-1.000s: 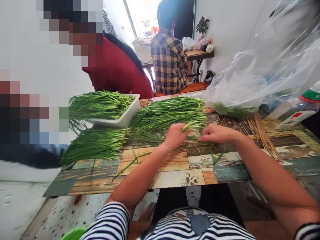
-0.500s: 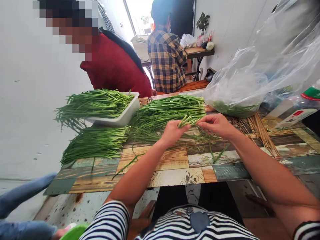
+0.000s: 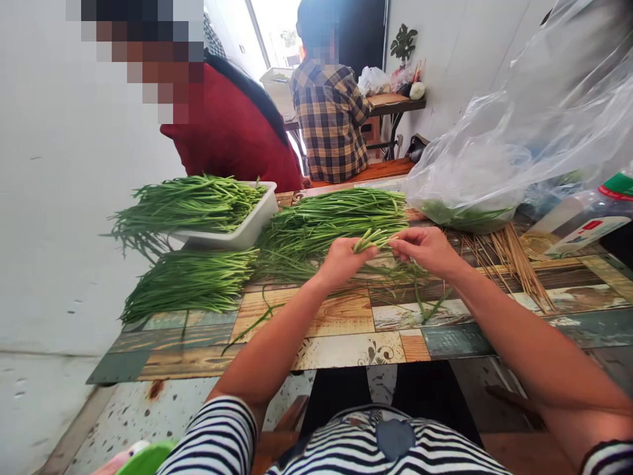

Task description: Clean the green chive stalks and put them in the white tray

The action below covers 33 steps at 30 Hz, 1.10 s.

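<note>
My left hand (image 3: pixel 343 262) is closed round a small bunch of green stalks (image 3: pixel 373 239), their cut ends pointing right. My right hand (image 3: pixel 426 249) pinches the ends of the same bunch with its fingertips. Both hands hover just above the patterned table (image 3: pixel 341 330), in front of a big loose pile of green stalks (image 3: pixel 326 224). A second pile of green stalks (image 3: pixel 190 282) lies to the left on the table. A white tray (image 3: pixel 247 227) heaped with more stalks stands behind it.
Several thin bamboo skewers (image 3: pixel 514 260) lie at the right. A large clear plastic bag (image 3: pixel 499 152) with greens and a plastic bottle (image 3: pixel 583 221) stand at the far right. A person in red (image 3: pixel 232 132) and one in plaid (image 3: pixel 331 119) sit beyond the table.
Both hands have lifted the small bunch slightly and drawn closer together. A blue-sleeved arm at the lower left has left the view.
</note>
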{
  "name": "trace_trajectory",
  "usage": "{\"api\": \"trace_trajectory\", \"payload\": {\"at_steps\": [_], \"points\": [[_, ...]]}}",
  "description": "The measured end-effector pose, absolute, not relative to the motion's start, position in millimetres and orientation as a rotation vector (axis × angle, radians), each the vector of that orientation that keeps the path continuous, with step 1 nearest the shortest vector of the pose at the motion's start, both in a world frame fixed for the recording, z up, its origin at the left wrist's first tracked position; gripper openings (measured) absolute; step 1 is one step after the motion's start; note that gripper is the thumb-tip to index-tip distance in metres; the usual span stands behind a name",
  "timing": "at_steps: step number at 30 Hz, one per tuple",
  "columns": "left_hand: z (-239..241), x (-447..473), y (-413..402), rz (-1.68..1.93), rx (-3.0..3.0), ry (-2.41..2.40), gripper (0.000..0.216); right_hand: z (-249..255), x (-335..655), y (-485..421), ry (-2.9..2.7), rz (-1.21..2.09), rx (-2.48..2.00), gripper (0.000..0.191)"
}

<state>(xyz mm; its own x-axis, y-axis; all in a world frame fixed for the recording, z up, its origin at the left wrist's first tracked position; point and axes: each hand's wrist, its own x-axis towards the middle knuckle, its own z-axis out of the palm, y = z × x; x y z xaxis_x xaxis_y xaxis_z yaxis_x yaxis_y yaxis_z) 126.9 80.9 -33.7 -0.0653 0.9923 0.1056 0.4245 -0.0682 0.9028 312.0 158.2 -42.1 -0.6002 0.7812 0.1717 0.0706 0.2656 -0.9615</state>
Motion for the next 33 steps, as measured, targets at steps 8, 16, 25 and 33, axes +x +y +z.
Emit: {"api": "trace_trajectory", "payload": {"at_steps": [8, 16, 25, 33], "points": [[-28, 122, 81, 1.072, 1.558, 1.439, 0.028, -45, 324, 176, -1.917, 1.117, -0.863, 0.034], [-29, 126, 81, 1.371, 1.746, 1.562, 0.021, -29, 343, 190, -2.311, 0.939, -1.098, 0.057], [-22, 126, 77, 1.369, 1.997, 1.67, 0.027, -71, 326, 195, -2.596, 0.178, -1.073, 0.017], [-32, 127, 81, 1.32, 2.023, 1.671, 0.015, -35, 330, 170, -2.342, 0.555, -0.562, 0.016]]}}
